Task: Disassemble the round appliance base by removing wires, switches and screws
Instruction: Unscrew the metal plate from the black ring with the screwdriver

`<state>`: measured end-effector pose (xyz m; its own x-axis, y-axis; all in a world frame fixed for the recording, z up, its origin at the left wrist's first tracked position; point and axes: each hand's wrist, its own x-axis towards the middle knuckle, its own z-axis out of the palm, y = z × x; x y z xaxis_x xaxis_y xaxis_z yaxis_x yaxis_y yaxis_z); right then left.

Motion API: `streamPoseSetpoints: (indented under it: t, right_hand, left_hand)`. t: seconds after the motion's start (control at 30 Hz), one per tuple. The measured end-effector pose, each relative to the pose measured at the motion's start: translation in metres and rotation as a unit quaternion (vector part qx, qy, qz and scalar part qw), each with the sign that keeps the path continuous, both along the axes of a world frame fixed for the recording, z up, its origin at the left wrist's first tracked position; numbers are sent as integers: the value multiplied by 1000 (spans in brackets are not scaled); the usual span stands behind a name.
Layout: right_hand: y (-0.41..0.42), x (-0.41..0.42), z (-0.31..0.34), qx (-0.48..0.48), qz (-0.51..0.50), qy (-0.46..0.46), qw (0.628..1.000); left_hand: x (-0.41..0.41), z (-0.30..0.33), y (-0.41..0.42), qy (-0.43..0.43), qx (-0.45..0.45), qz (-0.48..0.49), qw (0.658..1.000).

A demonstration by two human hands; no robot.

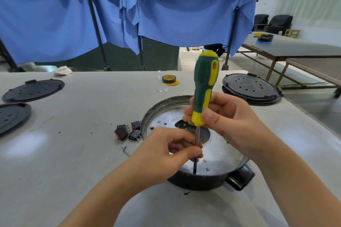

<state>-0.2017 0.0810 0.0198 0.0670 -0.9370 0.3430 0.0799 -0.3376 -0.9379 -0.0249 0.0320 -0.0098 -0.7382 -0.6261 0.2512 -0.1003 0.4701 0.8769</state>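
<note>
The round appliance base [217,155] lies in front of me, a shiny metal dish with small holes and a black plastic rim with a tab at the near right. A green and yellow screwdriver [204,86] stands almost upright in it, its tip down near the dish's near edge. My right hand [221,121] grips the lower end of the handle. My left hand [166,151] pinches the metal shaft between thumb and fingers. Several black rocker switches with red faces [129,131] lie just left of the base. A loose screw [125,150] lies near them.
Black round perforated covers lie at the far left [33,90], the left edge [13,116] and stacked at the far right [251,88]. A roll of black and yellow tape [169,79] sits behind the base. Blue cloth hangs beyond the table; other tables stand at the right.
</note>
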Motion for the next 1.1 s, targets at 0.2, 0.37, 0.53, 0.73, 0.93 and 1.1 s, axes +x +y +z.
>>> streamPoseSetpoints:
  t: [0.2, 0.37, 0.53, 0.73, 0.93, 1.1]
  right_hand:
    - [0, -4, 3, 40, 104, -1, 994]
    - [-2, 3, 0, 23, -36, 51, 998]
    - [1, -2, 2, 0, -18, 20, 1000]
    - [4, -3, 2, 13, 109, 6, 994]
    - [-2, -3, -1, 35, 68, 26, 997]
    - [-5, 0, -4, 28, 3, 24, 999]
  left_hand:
    - [-2, -1, 2, 4, -11, 23, 1000]
    - [-4, -2, 3, -4, -14, 35, 999]
    - [-3, -1, 4, 8, 6, 14, 1000]
    - [3, 3, 4, 10, 42, -36, 998]
    - [-1, 0, 4, 38, 13, 26, 999]
    - [-3, -2, 4, 39, -17, 47, 998]
